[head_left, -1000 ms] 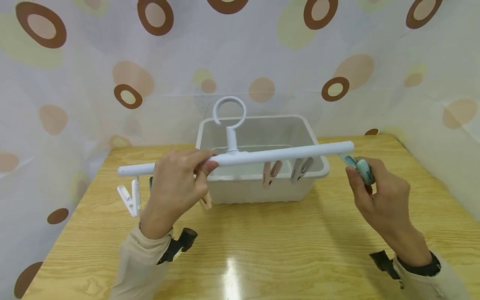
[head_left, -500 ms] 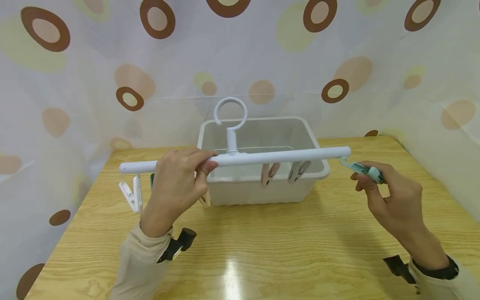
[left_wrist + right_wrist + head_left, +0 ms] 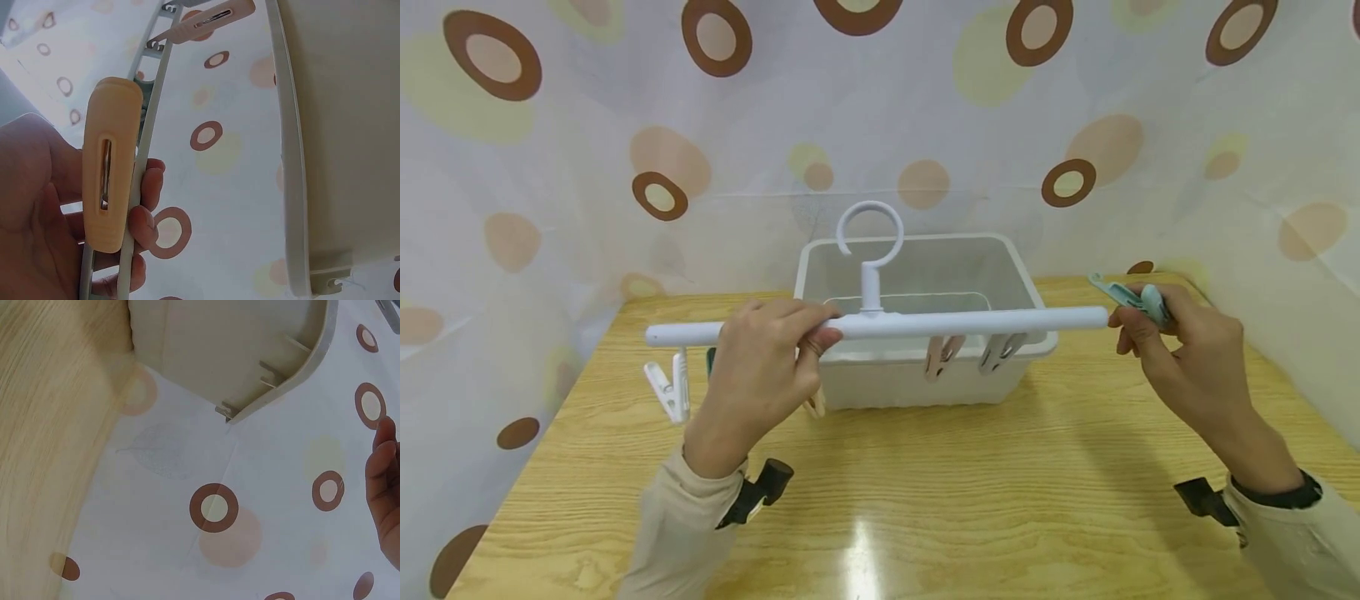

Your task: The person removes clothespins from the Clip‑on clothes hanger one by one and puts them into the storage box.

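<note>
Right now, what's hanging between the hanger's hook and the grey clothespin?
One pink clothespin hangs from the white hanger bar, between the hook and the grey clothespin; the head view shows it.

Clips hang beneath the hanger, in front of a bin on the table.

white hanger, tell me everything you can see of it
The white hanger looks like plastic: a long straight bar with a short neck and an open ring hook at the middle. The left wrist view shows two rails joined by crosspieces. The left hand grips the bar left of the neck, holding it nearly level above the table. A white clip, pink clip, grey clip and orange clip hang from it; a dark green one shows only in part.
</note>
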Demonstrator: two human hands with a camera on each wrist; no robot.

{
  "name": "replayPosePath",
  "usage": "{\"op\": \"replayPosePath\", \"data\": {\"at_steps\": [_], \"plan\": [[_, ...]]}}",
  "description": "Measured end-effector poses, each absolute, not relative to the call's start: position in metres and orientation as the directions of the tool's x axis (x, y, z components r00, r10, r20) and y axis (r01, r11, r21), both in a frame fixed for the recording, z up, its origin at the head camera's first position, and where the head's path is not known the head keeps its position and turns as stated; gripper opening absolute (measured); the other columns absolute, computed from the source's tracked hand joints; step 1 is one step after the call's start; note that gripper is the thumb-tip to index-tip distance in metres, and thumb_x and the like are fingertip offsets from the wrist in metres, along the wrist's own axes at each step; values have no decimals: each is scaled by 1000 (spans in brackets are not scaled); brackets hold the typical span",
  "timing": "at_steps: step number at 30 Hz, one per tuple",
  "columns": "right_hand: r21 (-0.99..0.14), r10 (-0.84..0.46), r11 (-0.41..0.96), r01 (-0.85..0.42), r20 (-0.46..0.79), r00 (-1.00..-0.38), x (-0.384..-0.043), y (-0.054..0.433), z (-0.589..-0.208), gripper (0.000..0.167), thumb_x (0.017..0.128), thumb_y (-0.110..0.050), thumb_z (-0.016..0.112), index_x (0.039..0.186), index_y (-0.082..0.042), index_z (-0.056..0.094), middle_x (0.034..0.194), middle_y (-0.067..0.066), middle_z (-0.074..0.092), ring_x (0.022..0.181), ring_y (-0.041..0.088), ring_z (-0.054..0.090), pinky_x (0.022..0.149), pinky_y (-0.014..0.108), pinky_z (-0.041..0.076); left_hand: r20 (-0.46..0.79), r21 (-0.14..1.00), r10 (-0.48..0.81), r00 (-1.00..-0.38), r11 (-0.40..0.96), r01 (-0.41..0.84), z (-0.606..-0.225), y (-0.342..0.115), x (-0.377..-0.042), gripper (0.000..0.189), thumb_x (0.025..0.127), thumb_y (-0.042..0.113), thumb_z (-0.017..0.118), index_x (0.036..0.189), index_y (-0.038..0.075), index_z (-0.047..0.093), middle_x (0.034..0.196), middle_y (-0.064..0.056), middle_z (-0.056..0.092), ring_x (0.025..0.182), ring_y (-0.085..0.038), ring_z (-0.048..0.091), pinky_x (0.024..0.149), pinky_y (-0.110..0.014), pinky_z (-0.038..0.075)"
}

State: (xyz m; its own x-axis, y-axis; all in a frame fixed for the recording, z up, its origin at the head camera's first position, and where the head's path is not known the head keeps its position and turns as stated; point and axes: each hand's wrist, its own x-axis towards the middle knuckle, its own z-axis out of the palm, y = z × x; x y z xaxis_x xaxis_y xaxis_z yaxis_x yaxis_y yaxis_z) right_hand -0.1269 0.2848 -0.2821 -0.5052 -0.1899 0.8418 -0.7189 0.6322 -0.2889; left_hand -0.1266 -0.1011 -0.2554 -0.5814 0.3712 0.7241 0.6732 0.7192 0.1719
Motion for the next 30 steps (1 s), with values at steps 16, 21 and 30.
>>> {"op": "replayPosePath", "data": {"at_steps": [16,21,30], "plan": [[-268,-279,671,-691,772,-571,-149,275,-276,17,88,8,63,104,11,62,77,10,67,61,-11,55,57,6,44,722,161,383,-576,716,679,-256,-103,-126,19,83,14,74,97,1,75,87,-9,73,76,-28,69,65,-41,48],[-222,-318,694,-684,759,-569,-154,276,-272,21,81,12,68,101,10,62,76,13,68,73,-19,52,63,3,43,723,155,391,-570,713,684,-255,-102,-125,19,83,14,74,97,1,75,87,-9,73,77,-27,69,64,-41,47],[-218,-349,720,-659,707,-615,-160,275,-269,15,89,0,66,102,8,61,80,11,70,73,-13,57,64,4,43,718,161,396,-572,706,690,-256,-102,-125,16,85,13,73,96,2,75,86,-8,73,75,-27,69,65,-40,47]]}}
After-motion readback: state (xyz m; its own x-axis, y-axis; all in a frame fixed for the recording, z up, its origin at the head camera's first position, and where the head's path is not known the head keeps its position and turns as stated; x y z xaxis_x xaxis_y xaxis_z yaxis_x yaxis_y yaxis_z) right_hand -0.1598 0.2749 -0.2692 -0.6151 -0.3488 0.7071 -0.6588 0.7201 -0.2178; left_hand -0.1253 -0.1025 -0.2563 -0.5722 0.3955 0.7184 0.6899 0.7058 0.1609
